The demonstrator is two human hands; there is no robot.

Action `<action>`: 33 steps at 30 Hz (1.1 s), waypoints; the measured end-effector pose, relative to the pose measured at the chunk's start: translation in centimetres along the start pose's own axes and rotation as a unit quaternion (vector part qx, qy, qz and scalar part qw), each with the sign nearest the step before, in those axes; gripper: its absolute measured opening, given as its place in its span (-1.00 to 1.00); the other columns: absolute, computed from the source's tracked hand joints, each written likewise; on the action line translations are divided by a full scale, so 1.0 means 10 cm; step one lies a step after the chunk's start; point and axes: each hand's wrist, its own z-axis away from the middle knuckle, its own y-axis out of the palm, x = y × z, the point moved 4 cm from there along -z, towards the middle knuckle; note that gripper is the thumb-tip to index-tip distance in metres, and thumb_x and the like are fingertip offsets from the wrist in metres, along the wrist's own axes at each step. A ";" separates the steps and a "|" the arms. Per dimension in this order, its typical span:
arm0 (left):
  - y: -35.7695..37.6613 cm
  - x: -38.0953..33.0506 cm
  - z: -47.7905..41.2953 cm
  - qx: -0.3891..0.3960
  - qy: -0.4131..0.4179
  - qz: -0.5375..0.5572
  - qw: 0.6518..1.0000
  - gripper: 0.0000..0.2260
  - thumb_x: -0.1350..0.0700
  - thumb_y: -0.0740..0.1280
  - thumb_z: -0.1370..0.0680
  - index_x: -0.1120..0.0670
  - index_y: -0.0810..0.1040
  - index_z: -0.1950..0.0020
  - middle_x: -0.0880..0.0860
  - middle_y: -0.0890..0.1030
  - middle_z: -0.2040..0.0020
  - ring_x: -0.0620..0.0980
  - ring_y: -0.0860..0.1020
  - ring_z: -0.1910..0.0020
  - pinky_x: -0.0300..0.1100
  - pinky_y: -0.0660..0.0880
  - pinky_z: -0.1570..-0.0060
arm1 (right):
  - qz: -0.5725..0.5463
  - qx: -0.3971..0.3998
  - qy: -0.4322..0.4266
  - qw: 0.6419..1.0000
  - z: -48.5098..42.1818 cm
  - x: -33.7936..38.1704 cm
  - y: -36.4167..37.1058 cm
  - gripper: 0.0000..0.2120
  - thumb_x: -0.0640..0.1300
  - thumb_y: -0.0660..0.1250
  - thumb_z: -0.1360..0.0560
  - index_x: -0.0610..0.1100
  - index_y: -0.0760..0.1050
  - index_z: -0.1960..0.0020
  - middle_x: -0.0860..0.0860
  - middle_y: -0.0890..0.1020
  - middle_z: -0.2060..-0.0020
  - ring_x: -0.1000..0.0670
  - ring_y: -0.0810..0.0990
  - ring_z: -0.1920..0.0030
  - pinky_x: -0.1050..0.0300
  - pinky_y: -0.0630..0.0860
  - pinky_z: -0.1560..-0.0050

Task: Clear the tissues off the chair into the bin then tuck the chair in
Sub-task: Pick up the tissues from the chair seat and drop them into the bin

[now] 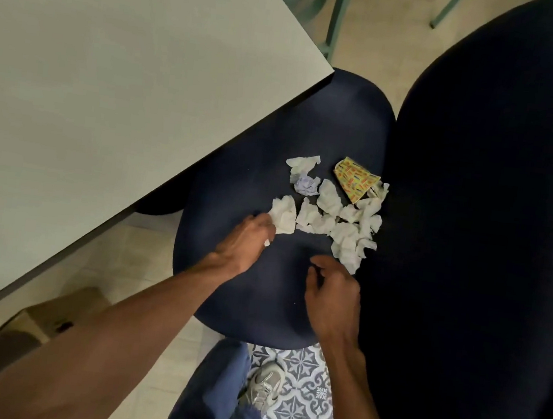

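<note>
1. The step in hand is the first one, the gathering of the tissues [344,237]. They lie crumpled in a loose cluster on the dark seat of the chair [250,309], toward its backrest [489,233], and none is cleared yet.
2. Among them sit a small purple paper ball [306,185] and a yellow patterned wrapper [354,180], both touching the white pieces.
3. The left hand [247,244] is at the near-left edge of the cluster and pinches the leftmost tissue [284,215] with curled fingers.
4. The right hand [334,298] hovers over the bare seat just beside the nearest tissues. Its fingers are curled under and its palm is turned away, so I cannot tell if it already holds something.
5. The next move, I think, calls for both hands to scoop the pieces together into one bundle, because they are light and many, and single pieces may drop.
6. No bin shows in the view, so the person must turn to find it.
7. The chair stands partly under the corner of the bench [110,87]; the tucking in comes last
</note>
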 end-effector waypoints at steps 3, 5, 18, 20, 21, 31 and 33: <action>-0.07 0.00 0.03 -0.004 0.001 0.066 0.998 -0.87 0.27 0.42 -0.56 0.07 0.68 -0.02 0.04 0.58 -0.15 0.07 0.58 -0.11 -0.07 0.57 -0.11 | -0.031 0.013 -0.008 0.999 -0.07 0.04 0.09 -0.73 -0.12 0.35 -0.64 0.02 0.60 -0.33 0.00 0.72 -0.18 -0.05 0.71 -0.11 -0.08 0.68 -0.13; -0.18 -0.06 0.09 -0.004 0.009 0.123 0.992 -0.87 0.24 0.50 -0.55 0.02 0.70 -0.02 0.02 0.62 -0.13 -0.01 0.61 -0.08 -0.11 0.58 -0.12 | -0.107 0.030 -0.010 0.994 -0.12 0.13 0.13 -0.65 -0.11 0.37 -0.65 0.10 0.54 -0.42 0.09 0.67 -0.26 0.05 0.70 -0.12 0.04 0.66 -0.16; -0.48 -0.24 0.34 -0.128 -0.107 0.356 0.919 -0.80 -0.01 0.22 -0.72 -0.19 0.33 -0.34 -0.05 0.54 -0.22 -0.09 0.62 -0.05 -0.15 0.59 0.03 | -0.285 0.084 0.039 0.954 -0.29 0.41 0.10 -0.88 -0.12 0.37 -0.67 0.09 0.61 -0.04 0.08 0.73 0.10 0.04 0.70 0.05 -0.08 0.66 -0.09; -0.49 -0.27 0.30 -0.180 -0.102 0.365 0.908 -0.76 0.08 0.28 -0.70 -0.14 0.35 -0.31 -0.03 0.50 -0.23 -0.13 0.58 -0.11 -0.23 0.57 -0.02 | -0.299 0.091 0.035 0.949 -0.31 0.43 0.06 -0.88 -0.16 0.37 -0.68 0.06 0.60 -0.04 0.05 0.72 0.11 0.03 0.70 0.07 0.01 0.66 -0.06; -0.51 -0.31 0.29 -0.203 -0.101 0.346 0.910 -0.79 0.15 0.29 -0.69 -0.10 0.41 -0.27 -0.04 0.49 -0.20 -0.18 0.55 -0.12 -0.33 0.52 -0.03 | -0.312 0.097 0.031 0.945 -0.32 0.45 0.04 -0.88 -0.18 0.37 -0.68 0.04 0.60 -0.05 0.05 0.72 0.12 0.05 0.70 0.09 0.08 0.65 -0.02; -0.67 -0.62 0.19 -0.143 -0.102 0.452 0.875 -0.78 0.01 0.23 -0.70 -0.05 0.68 -0.12 -0.10 0.72 0.00 -0.13 0.67 -0.04 -0.25 0.57 0.01 | -0.503 0.149 0.104 0.845 -0.50 0.66 0.02 -0.76 -0.26 0.41 -0.66 -0.19 0.38 -0.23 -0.13 0.78 -0.03 -0.14 0.77 -0.06 0.08 0.62 -0.22; -0.68 -0.60 0.12 -0.135 -0.097 0.417 0.894 -0.85 -0.06 0.32 -0.68 -0.07 0.66 -0.12 -0.14 0.72 0.03 -0.17 0.68 0.00 -0.25 0.59 0.03 | -0.525 0.152 0.115 0.829 -0.55 0.70 0.03 -0.72 -0.28 0.41 -0.65 -0.25 0.37 -0.26 -0.16 0.78 -0.05 -0.14 0.78 -0.08 0.04 0.64 -0.26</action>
